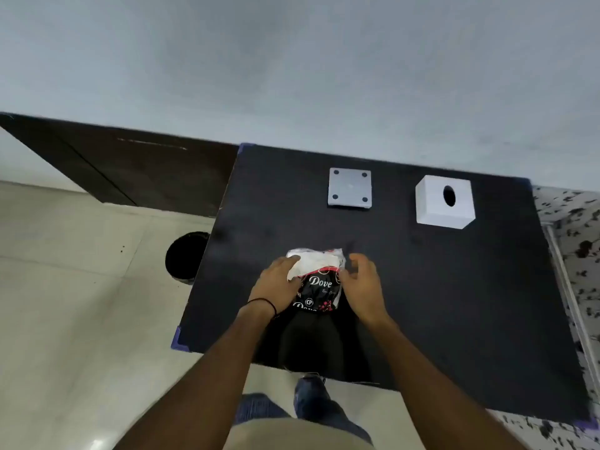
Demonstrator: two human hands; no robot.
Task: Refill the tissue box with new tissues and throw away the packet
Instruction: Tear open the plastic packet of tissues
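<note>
A tissue packet (319, 280), black plastic with white lettering and white tissues showing at its far end, lies on the black table (422, 287) near the front edge. My left hand (276, 284) grips the packet's left side, fingers over the white tissues. My right hand (363, 284) curls against the packet's right side, touching its clear wrap. The white cube tissue box (431, 206), with a dark oval slot on top, stands at the back right. Its flat white base plate (349, 191), with a dark dot in each corner, lies to the left of the box.
A black round bin (183, 258) stands on the pale tiled floor just left of the table. A dark wooden panel (130, 170) runs along the wall at back left. A speckled surface (574, 241) borders the table's right side. My legs show below the table's front edge.
</note>
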